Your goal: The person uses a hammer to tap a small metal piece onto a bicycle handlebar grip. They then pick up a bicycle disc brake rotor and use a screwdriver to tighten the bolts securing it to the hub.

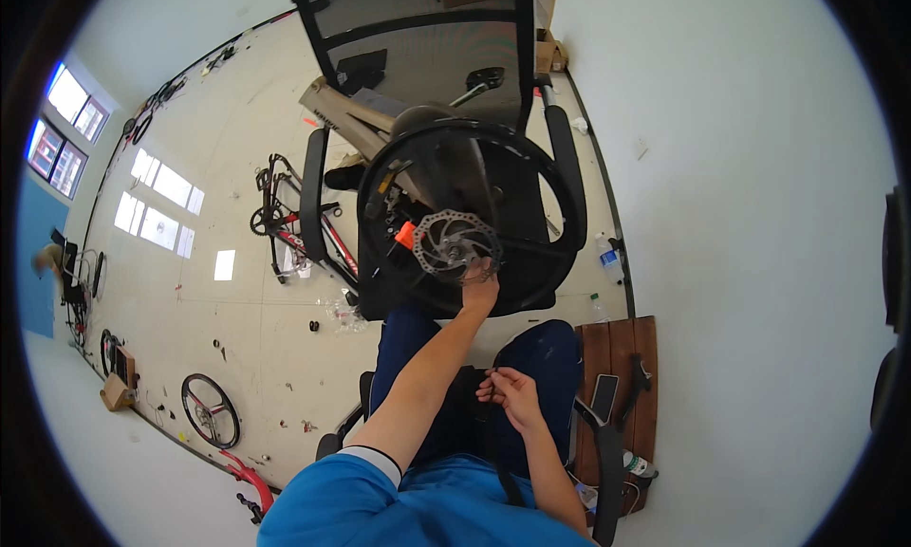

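A: Pale workshop floor, bike bits everywhere. Where's the rotor [454,244]?

B: On the wheel [472,215] lying across the chair [418,35], hub axis facing him. Left hand [480,289] sits at its 5 o'clock, fingers curled on the edge. Right hand [510,391] is back over his lap, pinching something tiny.

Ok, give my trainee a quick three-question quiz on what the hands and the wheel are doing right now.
1. True or false: the left hand reaches up to the brake disc at the hub of the bicycle wheel.
2. Where does the wheel rest? A) flat on the floor B) on the office chair C) on the wooden stool
3. Fill in: the right hand is near the person's ____, pinching something too small to identify.

Key: 1 true; 2 B; 3 lap
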The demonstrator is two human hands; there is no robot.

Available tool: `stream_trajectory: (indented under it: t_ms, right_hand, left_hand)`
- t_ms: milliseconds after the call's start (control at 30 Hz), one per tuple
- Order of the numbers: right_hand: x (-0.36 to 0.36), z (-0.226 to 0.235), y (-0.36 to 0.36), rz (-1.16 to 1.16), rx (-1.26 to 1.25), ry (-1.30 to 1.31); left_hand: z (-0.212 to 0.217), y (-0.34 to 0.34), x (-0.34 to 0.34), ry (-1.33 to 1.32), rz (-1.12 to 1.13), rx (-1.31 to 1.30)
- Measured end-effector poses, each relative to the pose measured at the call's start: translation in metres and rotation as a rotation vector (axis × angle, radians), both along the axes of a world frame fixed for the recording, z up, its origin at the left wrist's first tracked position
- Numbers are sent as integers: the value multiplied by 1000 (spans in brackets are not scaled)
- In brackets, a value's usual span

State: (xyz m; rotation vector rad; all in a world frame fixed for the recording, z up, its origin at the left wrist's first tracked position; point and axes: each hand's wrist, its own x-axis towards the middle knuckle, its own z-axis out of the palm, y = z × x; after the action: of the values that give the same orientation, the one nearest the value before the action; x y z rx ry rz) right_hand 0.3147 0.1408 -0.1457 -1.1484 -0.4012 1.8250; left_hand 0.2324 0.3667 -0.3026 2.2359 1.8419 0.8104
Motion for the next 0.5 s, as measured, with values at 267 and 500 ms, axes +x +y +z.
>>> stream_trajectory:
  t_ms: [267,500]
  right_hand:
    - [-3,-15,16,-22,-49,-3]
    - [-21,-7,64,-152,-31,41]
  left_hand:
    - [66,-36,-6,-368,-117,-156]
    - [157,-149,-86,-858,-72,-873]
